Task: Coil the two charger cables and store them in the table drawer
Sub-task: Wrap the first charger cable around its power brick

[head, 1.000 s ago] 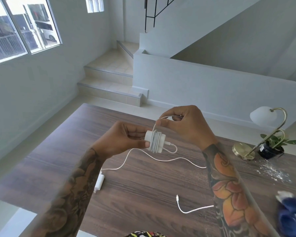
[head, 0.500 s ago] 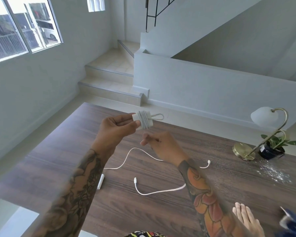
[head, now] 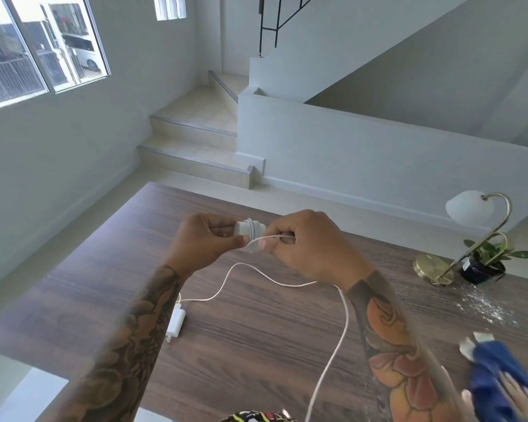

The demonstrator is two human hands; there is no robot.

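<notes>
Above the dark wooden table (head: 256, 339), my left hand (head: 206, 242) grips a white charger block (head: 247, 229) with its cable wound around it. My right hand (head: 308, 246) pinches the free end of that wound cable (head: 269, 238) against the block. A second white charger (head: 175, 322) lies flat on the table below my left forearm. Its loose cable (head: 333, 354) curves right across the wood and then runs down toward the near edge. No drawer is in view.
A brass lamp (head: 470, 236) with a white shade and a small potted plant (head: 488, 260) stand at the table's right end, with white powder (head: 482, 309) spilled in front. Another person's hand (head: 512, 394) with a blue cloth (head: 497, 382) is at the lower right. Stairs rise behind.
My right hand rose from below the block and now pinches the cable end at it. The block came down slightly. The loose cable on the table shifted, its end now running toward the near edge.
</notes>
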